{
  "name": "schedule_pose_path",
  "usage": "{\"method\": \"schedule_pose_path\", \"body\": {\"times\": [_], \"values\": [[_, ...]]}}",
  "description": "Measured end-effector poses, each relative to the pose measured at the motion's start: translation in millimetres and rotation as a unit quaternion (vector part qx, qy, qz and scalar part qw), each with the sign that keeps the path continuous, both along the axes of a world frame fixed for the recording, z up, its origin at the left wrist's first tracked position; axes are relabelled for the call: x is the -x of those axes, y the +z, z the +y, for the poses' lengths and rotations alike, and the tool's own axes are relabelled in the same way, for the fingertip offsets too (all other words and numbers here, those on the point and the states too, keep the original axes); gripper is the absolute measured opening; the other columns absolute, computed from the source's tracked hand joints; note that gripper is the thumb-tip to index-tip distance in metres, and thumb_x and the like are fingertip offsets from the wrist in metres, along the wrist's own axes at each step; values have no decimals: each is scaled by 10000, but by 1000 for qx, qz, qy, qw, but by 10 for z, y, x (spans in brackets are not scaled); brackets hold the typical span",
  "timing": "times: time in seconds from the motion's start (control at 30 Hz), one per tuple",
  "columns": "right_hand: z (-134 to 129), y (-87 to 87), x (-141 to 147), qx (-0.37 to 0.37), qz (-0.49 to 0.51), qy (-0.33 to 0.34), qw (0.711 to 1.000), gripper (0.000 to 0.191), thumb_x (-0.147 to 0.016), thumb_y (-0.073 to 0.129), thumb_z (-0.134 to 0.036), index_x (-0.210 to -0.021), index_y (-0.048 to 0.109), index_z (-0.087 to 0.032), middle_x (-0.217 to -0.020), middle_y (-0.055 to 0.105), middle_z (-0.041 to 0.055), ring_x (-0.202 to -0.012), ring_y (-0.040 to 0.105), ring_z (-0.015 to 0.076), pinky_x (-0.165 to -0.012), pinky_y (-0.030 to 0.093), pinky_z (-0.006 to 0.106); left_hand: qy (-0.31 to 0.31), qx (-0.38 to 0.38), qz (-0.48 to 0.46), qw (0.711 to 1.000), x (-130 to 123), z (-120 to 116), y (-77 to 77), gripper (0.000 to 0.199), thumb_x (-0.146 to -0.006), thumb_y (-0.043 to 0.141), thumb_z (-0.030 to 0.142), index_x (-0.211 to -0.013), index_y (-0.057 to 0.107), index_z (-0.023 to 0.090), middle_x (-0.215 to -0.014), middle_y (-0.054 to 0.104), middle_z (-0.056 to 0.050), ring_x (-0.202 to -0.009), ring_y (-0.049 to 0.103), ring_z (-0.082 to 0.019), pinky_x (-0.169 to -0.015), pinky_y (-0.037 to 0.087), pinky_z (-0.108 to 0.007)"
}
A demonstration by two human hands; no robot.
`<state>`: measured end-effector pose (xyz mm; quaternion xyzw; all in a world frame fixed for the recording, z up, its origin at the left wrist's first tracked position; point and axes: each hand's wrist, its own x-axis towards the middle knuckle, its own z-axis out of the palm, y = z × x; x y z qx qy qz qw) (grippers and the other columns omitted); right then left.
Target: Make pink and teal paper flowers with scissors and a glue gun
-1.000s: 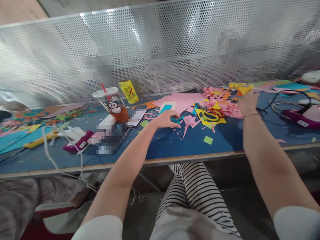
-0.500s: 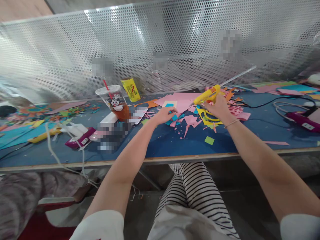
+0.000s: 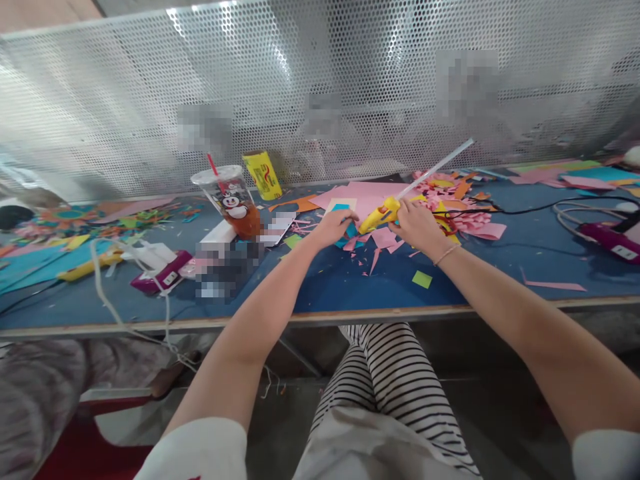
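Note:
My right hand point(image 3: 419, 228) is wrapped round a yellow hot glue gun point(image 3: 381, 215). A long clear glue stick point(image 3: 437, 168) sticks out of its back end, up and to the right. The gun's nozzle points down and left, close to the fingers of my left hand point(image 3: 334, 228). My left hand is closed, its fingertips pinching a piece of blue paper point(image 3: 352, 231); part of the paper is hidden. Beneath and beside the hands lie pink paper scraps point(image 3: 384, 239). Behind my right wrist, something yellow point(image 3: 450, 230) is partly covered.
A plastic cup of brown drink point(image 3: 243, 217) with a red straw stands left, near a yellow packet point(image 3: 263, 175). Purple power strips point(image 3: 163, 272) lie at both sides with loose cables. Pink paper flowers point(image 3: 470, 217) sit at right. A perforated metal screen point(image 3: 320, 87) borders the blue table point(image 3: 370, 293).
My right hand has brought the glue gun left and down, so its nozzle is now beside my left fingers. The left hand has hardly moved.

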<state>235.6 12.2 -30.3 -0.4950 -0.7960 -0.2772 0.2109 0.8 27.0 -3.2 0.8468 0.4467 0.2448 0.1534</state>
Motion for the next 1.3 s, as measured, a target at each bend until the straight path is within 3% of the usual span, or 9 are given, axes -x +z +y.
{"method": "schedule_pose_path", "body": {"times": [0.17, 0.33, 0.47, 0.73, 1.03, 1.3], "values": [[-2, -15, 42, 6, -19, -1, 1000, 340, -876, 414, -265, -1084, 523, -20, -1053, 566, 216, -883, 540, 278, -738, 405, 369, -11, 13, -4, 1000, -2, 23, -18, 322, -872, 348, 169, -1039, 623, 166, -1078, 649, -68, -633, 585, -86, -608, 505, -217], [-36, 5, 77, 14, -42, 8, 999, 317, -883, 396, -258, -1063, 535, -37, -1070, 568, 220, -872, 551, 273, -718, 404, 357, -22, -45, -5, 999, 0, 52, -41, 320, -847, 368, 129, -1002, 644, 173, -1058, 662, -67, -888, 605, -138, -808, 499, -268], [-40, 28, 66, 16, -40, 1, 999, 336, -889, 373, -258, -1089, 529, -38, -1048, 578, 215, -869, 557, 279, -704, 405, 361, -23, -56, 3, 998, 6, 78, -45, 311, -844, 379, 114, -983, 650, 180, -1047, 669, -58, -955, 596, -144, -887, 466, -286], [-77, 82, 12, 2, -36, -4, 999, 383, -894, 373, -271, -1157, 500, -24, -1119, 564, 235, -900, 555, 294, -690, 403, 362, -17, -47, 9, 999, 12, 30, -10, 322, -863, 361, 134, -1014, 644, 163, -1066, 662, -71, -930, 596, -150, -853, 471, -271], [-68, 74, 62, 22, -50, 24, 998, 310, -881, 378, -233, -1056, 551, -46, -1042, 583, 205, -860, 557, 273, -720, 396, 360, -25, -56, 13, 998, 3, 47, -10, 302, -846, 382, 116, -980, 648, 169, -1024, 668, -63, -921, 593, -154, -870, 454, -299], [-98, 139, -33, 18, -41, 13, 999, 346, -891, 373, -243, -1118, 525, -30, -1052, 581, 211, -894, 553, 284, -670, 391, 343, -23, -53, 14, 998, 10, 29, -2, 300, -864, 371, 144, -977, 646, 181, -1027, 668, -59, -916, 592, -146, -865, 444, -275]]}}
